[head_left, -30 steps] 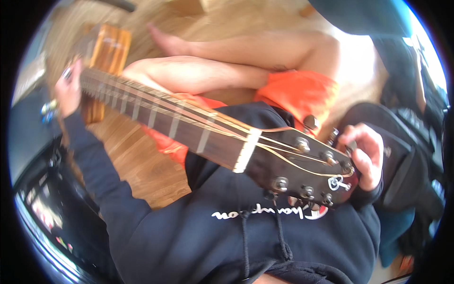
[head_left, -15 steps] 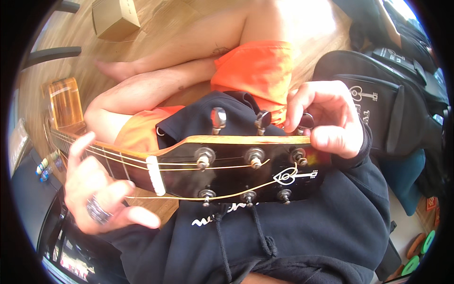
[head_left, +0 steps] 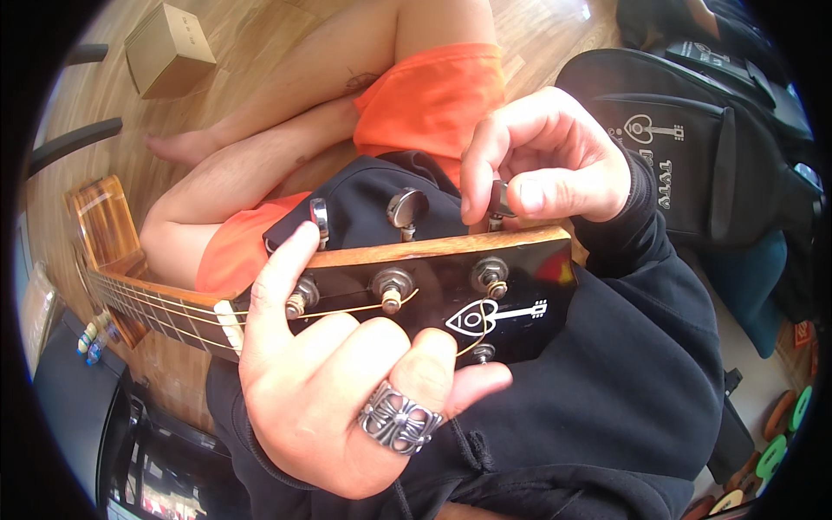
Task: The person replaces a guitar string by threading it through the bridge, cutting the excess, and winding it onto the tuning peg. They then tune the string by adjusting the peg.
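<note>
A guitar lies across my lap, its black headstock [head_left: 529,334] toward the right and its brown wooden body [head_left: 104,217] at the far left. My right hand [head_left: 563,165] pinches the rightmost far-side tuning peg [head_left: 500,199] between thumb and fingers. Over the headstock curls my left hand [head_left: 347,390], wearing a wide silver ring [head_left: 400,419]. Its little finger stretches to the leftmost tuning peg [head_left: 320,221]. A loose bronze string [head_left: 484,325] runs from the right post [head_left: 491,277] into the left hand's bent fingers; the grip point is hidden. The white nut [head_left: 230,325] shows beside that hand.
A black gig bag [head_left: 667,173] lies at the right. A cardboard box [head_left: 169,52] stands on the wooden floor at the far left. Round green and brown discs [head_left: 771,455] sit at the lower right. My bent legs [head_left: 251,139] are beyond the guitar.
My left hand has moved right from the neck onto the headstock, its fingers now curled. The loose string's slack is drawn closer to the post. My right hand stays at the same peg.
</note>
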`<state>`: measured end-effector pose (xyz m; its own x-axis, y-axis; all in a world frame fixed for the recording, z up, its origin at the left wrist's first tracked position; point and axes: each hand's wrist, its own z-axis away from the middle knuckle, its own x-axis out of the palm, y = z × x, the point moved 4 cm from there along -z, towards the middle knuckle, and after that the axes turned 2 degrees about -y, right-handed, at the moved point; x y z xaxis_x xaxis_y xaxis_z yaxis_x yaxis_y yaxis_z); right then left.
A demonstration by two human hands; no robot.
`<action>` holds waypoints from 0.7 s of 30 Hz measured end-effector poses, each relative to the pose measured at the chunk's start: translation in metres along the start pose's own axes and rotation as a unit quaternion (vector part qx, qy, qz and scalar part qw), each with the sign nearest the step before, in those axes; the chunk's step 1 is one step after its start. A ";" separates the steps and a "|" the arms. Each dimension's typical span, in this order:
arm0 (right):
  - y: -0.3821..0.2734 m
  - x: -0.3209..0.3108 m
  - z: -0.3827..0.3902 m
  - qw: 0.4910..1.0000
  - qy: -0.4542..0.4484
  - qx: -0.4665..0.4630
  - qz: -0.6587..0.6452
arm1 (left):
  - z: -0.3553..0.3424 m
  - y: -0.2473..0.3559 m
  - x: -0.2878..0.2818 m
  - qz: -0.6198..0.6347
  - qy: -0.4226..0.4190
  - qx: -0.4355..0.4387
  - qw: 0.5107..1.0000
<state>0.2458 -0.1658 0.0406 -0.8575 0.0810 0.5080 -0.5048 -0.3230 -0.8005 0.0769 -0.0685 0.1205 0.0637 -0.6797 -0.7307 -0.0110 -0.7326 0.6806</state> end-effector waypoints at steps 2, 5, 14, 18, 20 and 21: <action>-0.001 0.000 0.002 0.999 -0.007 -0.011 -0.031 | 0.000 0.002 0.002 -0.017 0.003 0.007 1.000; 0.003 0.002 0.000 0.999 -0.025 -0.040 -0.013 | -0.001 0.006 0.000 -0.043 -0.020 -0.012 0.999; -0.013 0.005 -0.010 0.992 0.069 -0.086 0.054 | -0.013 -0.003 -0.001 -0.052 -0.020 -0.011 0.998; -0.009 -0.026 -0.006 0.995 -0.042 -0.031 0.079 | -0.021 -0.008 0.001 -0.043 0.002 0.022 0.999; -0.006 -0.031 -0.005 0.994 -0.076 -0.056 0.055 | -0.023 -0.005 0.000 -0.043 0.020 0.028 0.998; -0.004 -0.031 -0.012 0.991 -0.110 -0.065 0.037 | -0.020 -0.003 -0.003 -0.049 0.024 0.016 0.998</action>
<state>0.2735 -0.1559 0.0243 -0.8578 -0.1502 0.4916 -0.4619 -0.1947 -0.8653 0.0962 -0.0637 0.1221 0.1142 -0.6021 -0.7902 -0.0335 -0.7973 0.6027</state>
